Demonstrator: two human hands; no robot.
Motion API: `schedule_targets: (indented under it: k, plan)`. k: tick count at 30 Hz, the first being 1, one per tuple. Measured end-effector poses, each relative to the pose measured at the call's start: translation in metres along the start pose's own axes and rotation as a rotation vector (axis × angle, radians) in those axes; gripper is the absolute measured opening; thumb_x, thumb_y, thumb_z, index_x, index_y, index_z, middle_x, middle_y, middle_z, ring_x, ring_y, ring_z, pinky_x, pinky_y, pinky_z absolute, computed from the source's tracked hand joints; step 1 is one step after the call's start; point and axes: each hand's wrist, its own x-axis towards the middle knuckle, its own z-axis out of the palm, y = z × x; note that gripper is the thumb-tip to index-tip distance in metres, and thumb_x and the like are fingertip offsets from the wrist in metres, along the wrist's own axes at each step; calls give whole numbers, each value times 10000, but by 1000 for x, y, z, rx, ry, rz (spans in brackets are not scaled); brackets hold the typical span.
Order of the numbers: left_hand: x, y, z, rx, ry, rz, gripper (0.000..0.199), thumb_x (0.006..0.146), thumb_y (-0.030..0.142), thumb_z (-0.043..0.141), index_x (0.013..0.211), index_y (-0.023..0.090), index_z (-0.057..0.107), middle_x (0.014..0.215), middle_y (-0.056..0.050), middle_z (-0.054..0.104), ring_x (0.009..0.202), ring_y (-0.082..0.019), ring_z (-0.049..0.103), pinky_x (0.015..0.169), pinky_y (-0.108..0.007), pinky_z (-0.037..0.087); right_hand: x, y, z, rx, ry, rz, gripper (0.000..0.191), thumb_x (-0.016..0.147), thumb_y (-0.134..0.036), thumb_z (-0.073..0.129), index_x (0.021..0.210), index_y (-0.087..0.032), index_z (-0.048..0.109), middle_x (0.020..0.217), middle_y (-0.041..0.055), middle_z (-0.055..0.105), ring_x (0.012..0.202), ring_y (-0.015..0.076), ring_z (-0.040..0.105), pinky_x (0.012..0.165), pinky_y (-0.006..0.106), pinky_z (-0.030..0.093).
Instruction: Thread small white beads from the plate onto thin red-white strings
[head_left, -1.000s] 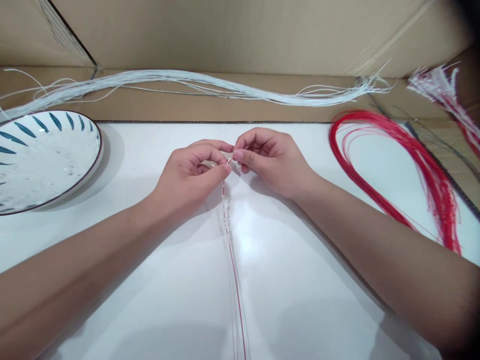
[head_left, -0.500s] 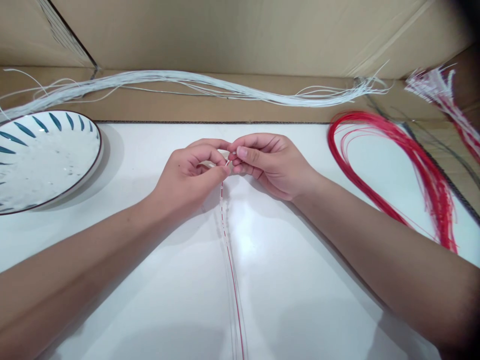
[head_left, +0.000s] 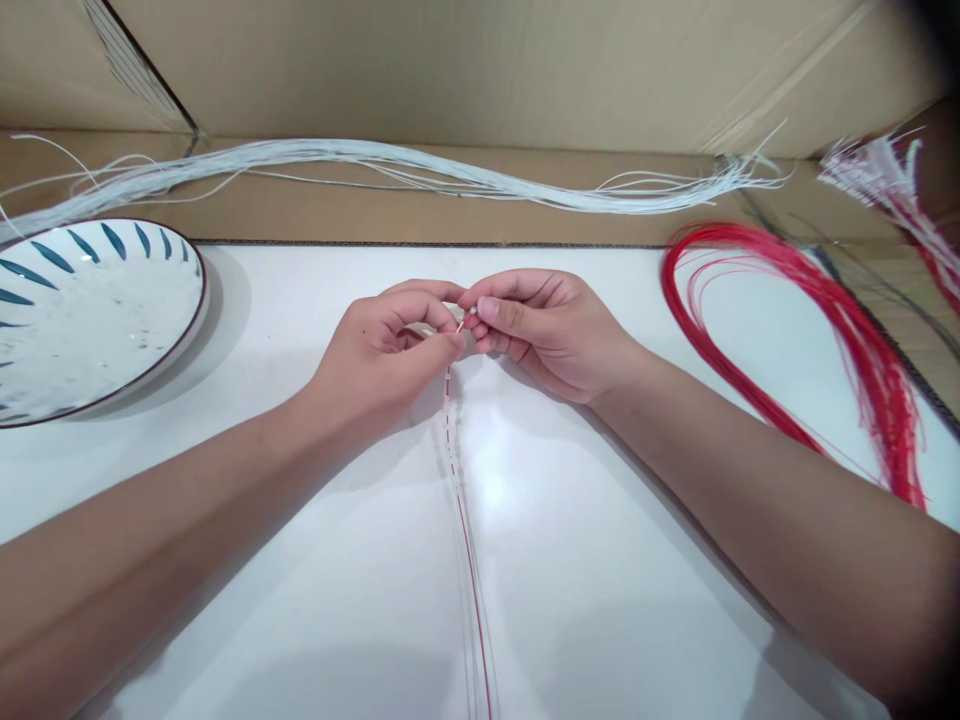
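A thin red cord point(head_left: 469, 560) runs from the bottom edge up to my hands, its upper stretch broken by small whitish pieces that look like beads. My left hand point(head_left: 401, 345) is closed in a pinch of thumb and index finger on the cord's upper end. Opposite it, my right hand point(head_left: 551, 335) pinches a tiny whitish bead-like piece point(head_left: 473, 311) beside the cord tip. The fingertips of both hands nearly meet. Whether the cord passes through that small piece is too fine to make out.
On the left stands a white plate point(head_left: 127, 320) with blue-green leaf marks, small pale bits in it. White cords point(head_left: 450, 180) lie along the cardboard point(head_left: 525, 225) at the back. To the right are a coil of red cord point(head_left: 795, 260) and a red-and-white bundle point(head_left: 885, 180).
The whole view has shifted slightly, so things sit a little further right. The small whitish piece at my right fingertips shows more clearly; both hands keep their pinch.
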Motion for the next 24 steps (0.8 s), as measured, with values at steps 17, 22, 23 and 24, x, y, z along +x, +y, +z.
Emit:
schedule_targets:
  k: [17,22,23,24]
  plan:
    - [-1,0,1,-28,2,-18,120,754,201,719,641,184,682,1118,-94,724,970,-233,680,686,-335,548,0,1,1,-13,-8,-41,187,719,-259,924,825,-154,810,729,9,776,639,74,716,638,156,606]
    - [-1,2,1,-15,3,-22,123,754,199,714,638,178,681,1121,-89,733,970,-226,679,698,-324,537,1,2,1,-7,-14,-64,153,732,-225,913,822,-152,812,735,13,781,652,78,721,651,157,615]
    - [-1,2,1,-11,6,-25,122,754,199,713,638,177,681,1127,-87,735,965,-222,680,698,-320,534,1,2,1,-5,-16,-71,150,730,-219,913,819,-153,812,736,13,782,653,77,721,651,156,617]
    - [-1,2,1,-8,7,-27,120,753,197,712,639,177,682,1131,-84,738,964,-220,681,697,-317,533,1,2,1,-4,-18,-76,149,727,-215,915,815,-154,812,738,11,782,654,77,721,652,155,618]
